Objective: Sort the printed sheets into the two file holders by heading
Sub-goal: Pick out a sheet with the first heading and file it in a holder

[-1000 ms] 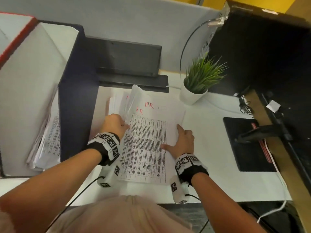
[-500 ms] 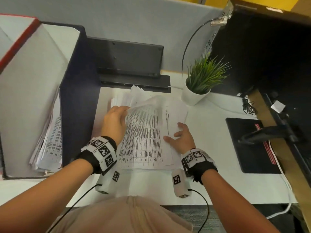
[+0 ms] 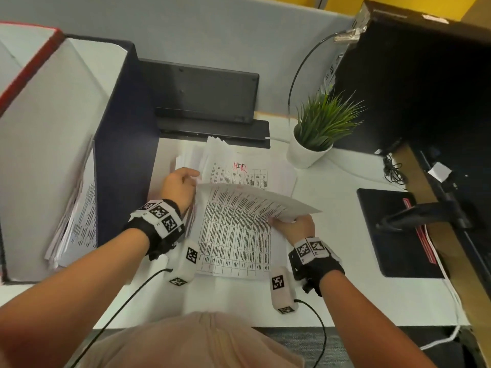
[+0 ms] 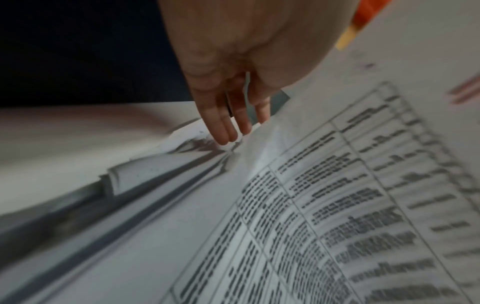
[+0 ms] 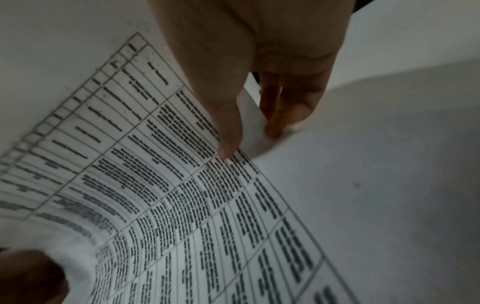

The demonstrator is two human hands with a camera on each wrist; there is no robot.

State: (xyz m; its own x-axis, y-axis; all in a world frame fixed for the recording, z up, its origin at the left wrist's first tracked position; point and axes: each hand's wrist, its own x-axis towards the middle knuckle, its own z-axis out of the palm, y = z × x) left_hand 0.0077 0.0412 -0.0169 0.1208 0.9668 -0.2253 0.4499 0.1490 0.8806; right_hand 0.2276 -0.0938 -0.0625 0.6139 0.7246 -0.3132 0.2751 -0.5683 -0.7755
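A stack of printed sheets lies on the white desk, and the exposed sheet further back bears a red "HR" heading. The top sheet is lifted and curled above the stack. My left hand pinches its left edge between thumb and fingers. My right hand pinches its right edge, thumb on the print and fingers underneath. At the left stands a dark blue file holder with sheets leaning inside it. A red-edged holder stands beyond it.
A potted plant stands right of the stack's far end. A black keyboard leans on the partition behind the stack. A black pad and a dark monitor with cables fill the right side.
The top sheet has come up off the stack, uncovering the HR heading. My right hand went from lying flat on the paper to pinching the sheet's right edge and moved right.
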